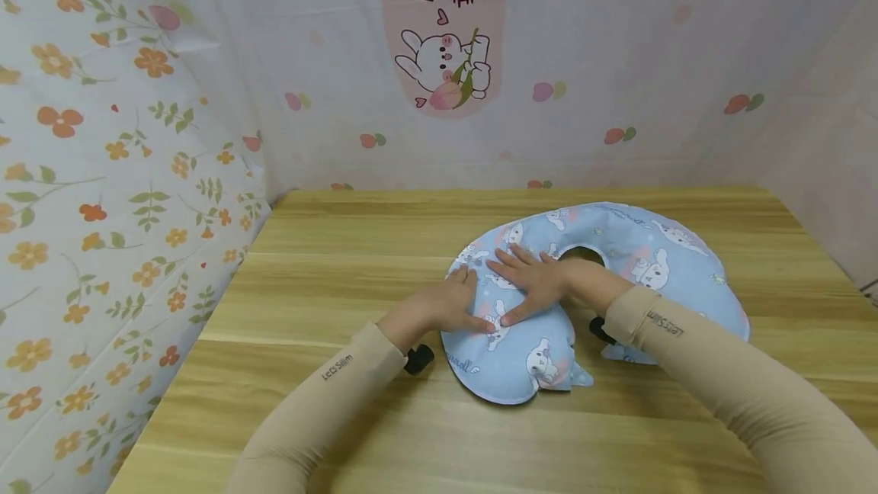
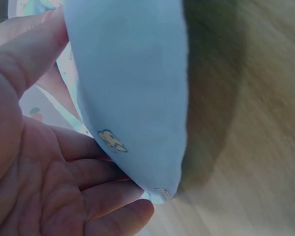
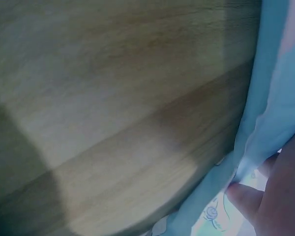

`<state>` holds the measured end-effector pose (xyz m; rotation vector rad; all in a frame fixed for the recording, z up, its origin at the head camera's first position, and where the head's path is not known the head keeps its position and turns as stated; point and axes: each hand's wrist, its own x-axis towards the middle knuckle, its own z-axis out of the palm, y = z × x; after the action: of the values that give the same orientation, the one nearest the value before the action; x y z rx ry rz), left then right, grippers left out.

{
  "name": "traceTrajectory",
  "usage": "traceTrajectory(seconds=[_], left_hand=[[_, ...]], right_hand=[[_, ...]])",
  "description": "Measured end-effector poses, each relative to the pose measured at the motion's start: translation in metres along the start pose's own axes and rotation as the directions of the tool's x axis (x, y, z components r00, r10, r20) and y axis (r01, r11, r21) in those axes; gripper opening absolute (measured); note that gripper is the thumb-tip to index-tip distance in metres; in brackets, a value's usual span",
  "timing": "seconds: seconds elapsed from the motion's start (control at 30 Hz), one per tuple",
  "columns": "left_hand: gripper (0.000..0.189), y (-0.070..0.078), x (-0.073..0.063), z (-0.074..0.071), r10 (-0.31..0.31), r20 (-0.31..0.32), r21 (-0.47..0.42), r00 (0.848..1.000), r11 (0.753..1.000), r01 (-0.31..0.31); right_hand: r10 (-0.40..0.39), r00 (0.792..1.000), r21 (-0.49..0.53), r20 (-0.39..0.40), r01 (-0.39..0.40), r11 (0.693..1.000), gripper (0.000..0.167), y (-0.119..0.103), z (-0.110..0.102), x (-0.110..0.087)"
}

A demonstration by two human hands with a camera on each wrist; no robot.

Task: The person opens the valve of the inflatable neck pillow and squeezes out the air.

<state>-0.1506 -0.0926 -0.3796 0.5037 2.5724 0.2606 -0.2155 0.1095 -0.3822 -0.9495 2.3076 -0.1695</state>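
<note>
A light blue U-shaped pillow (image 1: 675, 269) with white cartoon characters lies on the wooden table, its opening toward the near edge. My left hand (image 1: 446, 305) rests on the outer left edge of its left arm, thumb stretched across the top. On the same arm my right hand (image 1: 533, 280) lies with fingers spread, pressing the cloth. The left wrist view shows the pillow's side (image 2: 132, 88) standing off the table, the left fingers (image 2: 110, 196) straight against it. In the right wrist view the pillow's edge (image 3: 273, 88) runs down beside the right hand (image 3: 285, 191), partly cut off by the frame.
The wooden table (image 1: 329, 280) ends at a white printed cloth (image 1: 309, 67) hanging behind it. A flowered cloth (image 1: 123, 212) hangs along the left side. A dark wrist-worn piece (image 1: 418, 359) juts out below the left wrist.
</note>
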Motion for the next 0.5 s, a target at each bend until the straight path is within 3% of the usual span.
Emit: traceTrajectory(seconds=[0.2, 0.5], left_hand=[[0.104, -0.001, 0.004, 0.001, -0.007, -0.001, 0.027, 1.000, 1.000, 0.007], [0.105, -0.002, 0.011, 0.004, -0.051, 0.019, 0.100, 0.999, 0.994, 0.049]], right_hand=[[0.035, 0.999, -0.103, -0.011, -0.036, 0.994, 0.117, -0.001, 0.004, 0.007], [0.075, 0.997, -0.173, -0.003, -0.075, 0.982, 0.117, -0.004, 0.009, 0.012]])
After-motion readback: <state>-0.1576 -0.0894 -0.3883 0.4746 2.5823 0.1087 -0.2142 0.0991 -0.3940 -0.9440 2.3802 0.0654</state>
